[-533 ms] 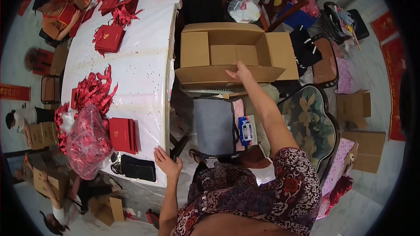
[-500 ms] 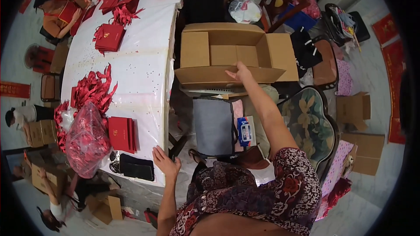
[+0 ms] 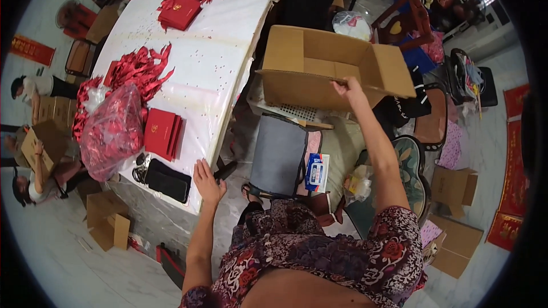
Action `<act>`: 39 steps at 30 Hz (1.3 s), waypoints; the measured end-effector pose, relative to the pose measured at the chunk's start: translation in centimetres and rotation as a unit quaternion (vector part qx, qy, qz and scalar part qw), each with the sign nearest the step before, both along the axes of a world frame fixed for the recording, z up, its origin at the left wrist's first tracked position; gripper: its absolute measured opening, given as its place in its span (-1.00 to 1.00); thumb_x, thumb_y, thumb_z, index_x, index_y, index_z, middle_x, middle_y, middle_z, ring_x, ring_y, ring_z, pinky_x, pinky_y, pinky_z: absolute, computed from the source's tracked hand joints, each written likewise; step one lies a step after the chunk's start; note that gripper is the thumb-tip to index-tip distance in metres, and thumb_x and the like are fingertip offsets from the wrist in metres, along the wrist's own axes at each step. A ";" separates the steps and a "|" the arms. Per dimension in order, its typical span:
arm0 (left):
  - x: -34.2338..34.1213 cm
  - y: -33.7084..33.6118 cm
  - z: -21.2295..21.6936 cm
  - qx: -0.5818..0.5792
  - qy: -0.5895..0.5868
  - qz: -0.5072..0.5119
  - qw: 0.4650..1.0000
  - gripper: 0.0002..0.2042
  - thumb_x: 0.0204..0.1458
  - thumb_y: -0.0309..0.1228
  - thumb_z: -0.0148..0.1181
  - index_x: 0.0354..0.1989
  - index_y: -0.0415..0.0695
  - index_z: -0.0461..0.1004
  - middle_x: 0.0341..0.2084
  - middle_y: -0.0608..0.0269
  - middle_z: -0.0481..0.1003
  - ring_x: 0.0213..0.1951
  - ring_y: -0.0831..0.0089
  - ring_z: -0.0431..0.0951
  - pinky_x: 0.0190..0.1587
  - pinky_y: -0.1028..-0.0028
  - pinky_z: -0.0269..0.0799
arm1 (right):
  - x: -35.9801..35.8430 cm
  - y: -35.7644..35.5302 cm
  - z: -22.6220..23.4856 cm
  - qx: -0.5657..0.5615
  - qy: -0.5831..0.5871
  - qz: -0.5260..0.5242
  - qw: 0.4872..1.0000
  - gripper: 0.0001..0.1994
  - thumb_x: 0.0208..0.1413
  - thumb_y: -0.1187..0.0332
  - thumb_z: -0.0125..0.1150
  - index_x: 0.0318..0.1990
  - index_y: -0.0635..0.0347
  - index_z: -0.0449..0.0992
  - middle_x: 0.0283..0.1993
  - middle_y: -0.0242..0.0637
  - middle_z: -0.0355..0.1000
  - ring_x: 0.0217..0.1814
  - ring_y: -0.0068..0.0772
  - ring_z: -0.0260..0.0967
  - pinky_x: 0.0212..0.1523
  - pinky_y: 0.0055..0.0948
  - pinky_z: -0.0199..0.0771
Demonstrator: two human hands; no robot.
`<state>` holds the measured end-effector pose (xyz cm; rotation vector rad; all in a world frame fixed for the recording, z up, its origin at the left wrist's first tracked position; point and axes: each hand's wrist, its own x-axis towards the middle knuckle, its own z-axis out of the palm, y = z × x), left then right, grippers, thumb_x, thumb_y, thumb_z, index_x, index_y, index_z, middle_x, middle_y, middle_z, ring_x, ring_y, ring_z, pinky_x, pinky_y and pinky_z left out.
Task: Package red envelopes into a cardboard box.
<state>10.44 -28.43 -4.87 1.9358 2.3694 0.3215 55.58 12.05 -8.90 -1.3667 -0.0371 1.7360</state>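
My right hand (image 3: 350,91) grips the near top edge of an open cardboard box (image 3: 302,88), thumb and fingers pinched over the cardboard. The box seems to hold nothing in the part I can see. It stands over a white perforated crate (image 3: 279,106), right of the table. My left hand (image 3: 208,182) lies flat on the corner of the white-covered table (image 3: 200,128), fingers stretched out, holding nothing. Next to it are a black phone (image 3: 166,180) and a small stack of red booklets (image 3: 162,132).
Red ribbons (image 3: 137,68) and a clear plastic bag of red material (image 3: 113,132) cover the table's left part. A grey folded cloth (image 3: 278,157), a blue wipes pack (image 3: 317,172) and a patterned chair (image 3: 394,185) are close by. People work beyond the table.
My right hand has closed on the box edge, and the box's near side stands more upright, baring more of the crate. My left hand stays on the table. The view has turned.
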 end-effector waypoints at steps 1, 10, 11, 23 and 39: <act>0.0 0.0 -0.1 0.006 -0.003 0.001 1.000 -0.05 -0.42 -0.36 0.21 0.30 -0.34 -0.04 0.25 -0.23 0.02 0.26 -0.15 0.03 0.28 0.06 -0.04 | 0.4 0.5 1.2 0.026 0.004 0.021 0.999 -0.77 0.12 0.43 -0.10 -0.16 0.46 0.32 -0.13 0.12 0.41 -0.13 0.06 0.47 -0.26 -0.28 0.66; -0.5 -0.7 0.0 0.016 -0.003 0.000 1.000 -0.07 -0.38 -0.35 0.20 0.31 -0.34 -0.03 0.27 -0.19 0.02 0.28 -0.09 0.02 0.29 0.10 -0.07 | -1.6 1.2 13.8 0.202 -0.172 0.077 0.961 -0.82 0.12 0.42 -0.04 -0.19 0.34 0.39 -0.19 -0.09 0.44 -0.24 -0.24 0.48 -0.40 -0.39 0.63; -0.4 -0.4 -0.2 0.014 -0.006 -0.005 1.000 -0.07 -0.38 -0.35 0.19 0.31 -0.34 -0.03 0.26 -0.22 0.03 0.27 -0.11 0.02 0.30 0.09 -0.08 | -0.7 0.8 15.0 0.206 -0.179 0.066 0.960 -0.82 0.12 0.42 -0.04 -0.19 0.34 0.39 -0.19 -0.09 0.44 -0.24 -0.24 0.48 -0.40 -0.39 0.63; -0.4 -1.2 -1.4 0.029 -0.020 -0.017 0.999 -0.07 -0.37 -0.36 0.21 0.30 -0.38 -0.04 0.24 -0.30 0.04 0.27 -0.17 0.01 0.30 0.07 -0.07 | 9.5 -8.5 25.2 0.254 -0.286 0.070 0.921 -0.75 0.07 0.35 0.08 -0.15 0.32 0.45 -0.29 -0.23 0.47 -0.31 -0.36 0.46 -0.34 -0.32 0.53; 24.8 28.4 5.7 0.087 -0.263 -0.475 0.835 -0.71 0.11 -0.30 -0.06 -0.11 -0.19 0.45 0.01 -0.01 0.38 0.08 0.04 0.30 0.13 0.17 0.15 | 8.7 -23.7 28.1 0.313 -0.329 0.021 0.891 -0.62 0.03 0.41 0.02 0.02 0.41 0.33 -0.01 -0.23 0.36 0.03 -0.40 0.31 0.06 -0.43 0.28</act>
